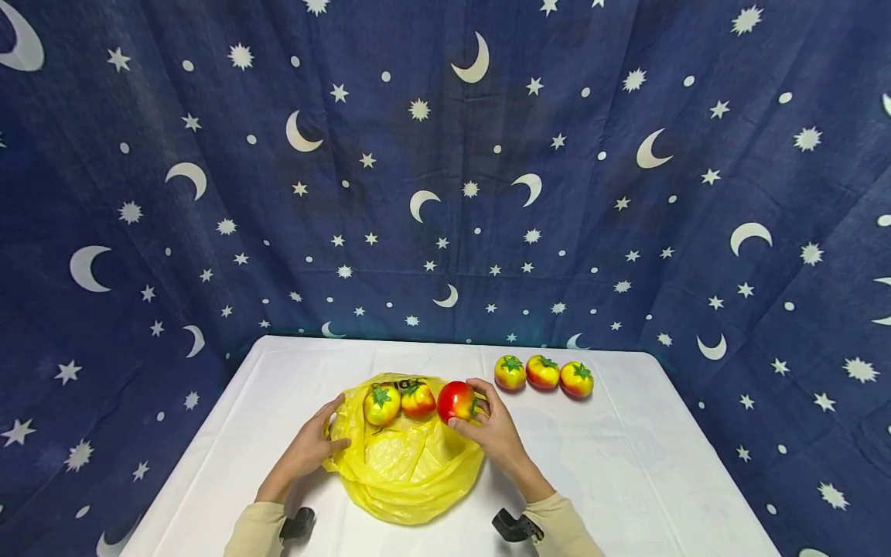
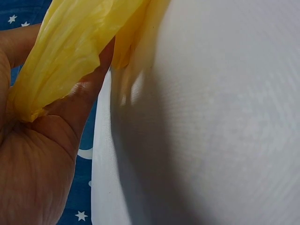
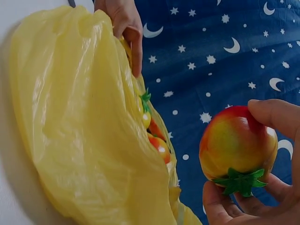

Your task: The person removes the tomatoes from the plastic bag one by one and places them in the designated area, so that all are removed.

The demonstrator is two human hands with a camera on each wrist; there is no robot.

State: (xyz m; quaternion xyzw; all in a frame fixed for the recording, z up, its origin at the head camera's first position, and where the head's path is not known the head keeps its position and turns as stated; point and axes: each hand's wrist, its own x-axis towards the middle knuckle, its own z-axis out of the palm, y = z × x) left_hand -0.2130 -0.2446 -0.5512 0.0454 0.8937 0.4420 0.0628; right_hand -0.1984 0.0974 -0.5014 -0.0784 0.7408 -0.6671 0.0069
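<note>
A yellow plastic bag [image 1: 418, 495] sits on the table with its mouth spread. My left hand [image 1: 309, 449] holds the bag's left rim, the yellow film [image 2: 70, 51] running between thumb and fingers in the left wrist view. Over the bag's right side, my right hand [image 1: 496, 425] grips a shiny red-yellow tomato [image 1: 455, 402], which looks artificial. Its green leafy top [image 3: 240, 181] points down in the right wrist view, thumb on one side and fingers on the other. Inside the bag's mouth lie a yellow tomato [image 1: 382, 405] and a red-yellow tomato [image 1: 418, 400], side by side.
Behind and to the right of the bag, three more tomatoes [image 1: 543, 372] stand in a row on the white-covered table [image 1: 612, 464]. A dark blue curtain [image 1: 390, 201] with moons and stars hangs behind the table.
</note>
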